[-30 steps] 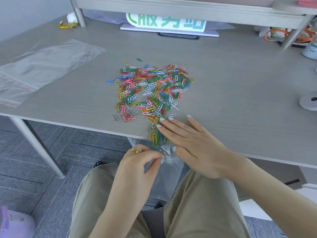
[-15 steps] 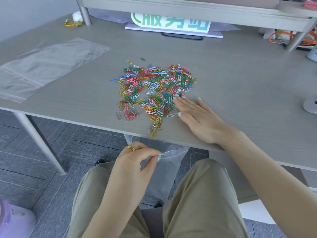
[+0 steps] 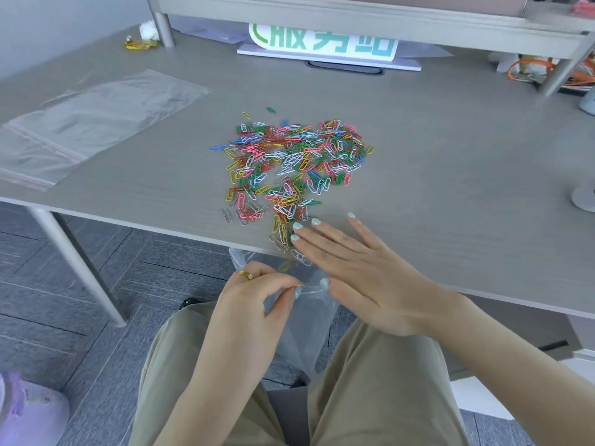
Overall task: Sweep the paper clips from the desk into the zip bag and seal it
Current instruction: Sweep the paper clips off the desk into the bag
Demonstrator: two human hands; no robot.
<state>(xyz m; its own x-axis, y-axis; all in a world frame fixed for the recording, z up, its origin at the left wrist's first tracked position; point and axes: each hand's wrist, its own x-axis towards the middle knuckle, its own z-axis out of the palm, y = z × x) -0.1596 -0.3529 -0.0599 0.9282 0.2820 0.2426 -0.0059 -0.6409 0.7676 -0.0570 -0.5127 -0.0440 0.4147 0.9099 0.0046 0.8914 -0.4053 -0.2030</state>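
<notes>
Barely begun — most clips (image 3: 291, 162) heaped mid-worktop (image 3: 450, 175), only a thin trail reaching the near edge, a few tipping off it. Sealing not yet started. Left hand (image 3: 257, 297) below the edge, thumb and fingers pinched on the bag (image 3: 302, 320) rim, mouth held open under the trail. Right hand (image 3: 357, 272) flat, fingers straight and slightly spread, palm down at the edge — touching the nearest clips, gripping nothing.
</notes>
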